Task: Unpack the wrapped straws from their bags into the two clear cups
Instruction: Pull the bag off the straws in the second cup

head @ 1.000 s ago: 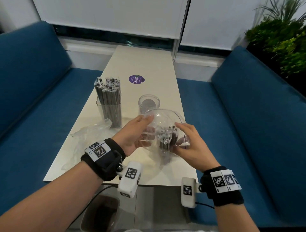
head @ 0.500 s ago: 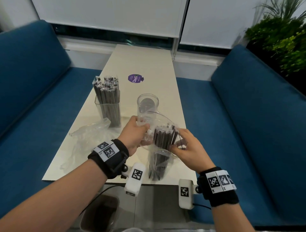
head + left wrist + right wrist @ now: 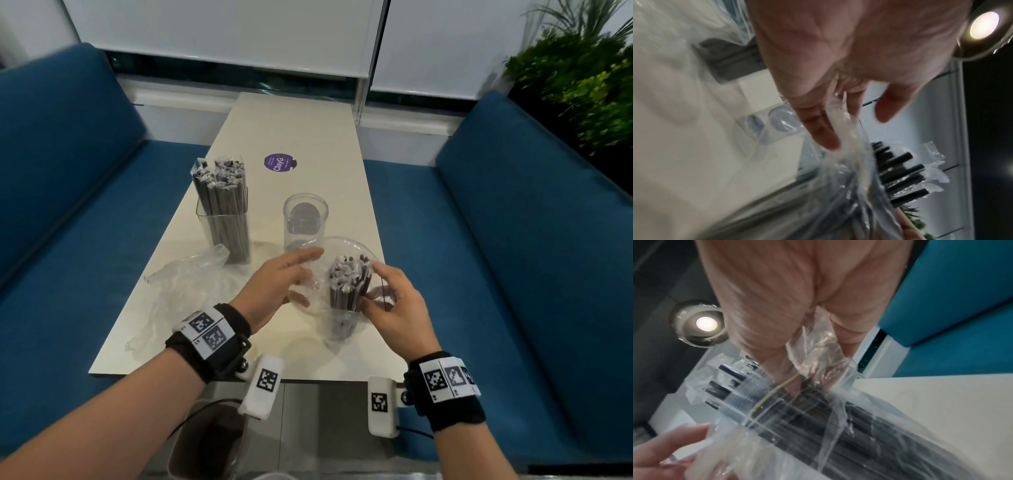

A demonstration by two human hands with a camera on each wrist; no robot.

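Note:
A bundle of dark wrapped straws (image 3: 347,284) stands in a clear plastic bag (image 3: 342,329) near the table's front right edge, its tops poking out above the film. My left hand (image 3: 291,277) holds the bag's left rim, with film running between its fingers (image 3: 818,129). At the bundle's right side my right hand (image 3: 371,284) pinches the bag's film (image 3: 818,353). A thin elastic band (image 3: 764,399) circles the straws. Just behind stands an empty clear cup (image 3: 305,222). To the left, another clear cup (image 3: 226,226) is packed with wrapped straws.
An empty crumpled bag (image 3: 185,277) lies on the white table (image 3: 298,126) at my left. A purple sticker (image 3: 280,163) sits further back. Blue benches (image 3: 68,240) flank the table on both sides, and a bin (image 3: 205,438) stands under the front edge.
The bag's mouth has come down from above the straw tops, which now stick out. My left fingers have straightened along the rim. Both hands stayed near the front right edge.

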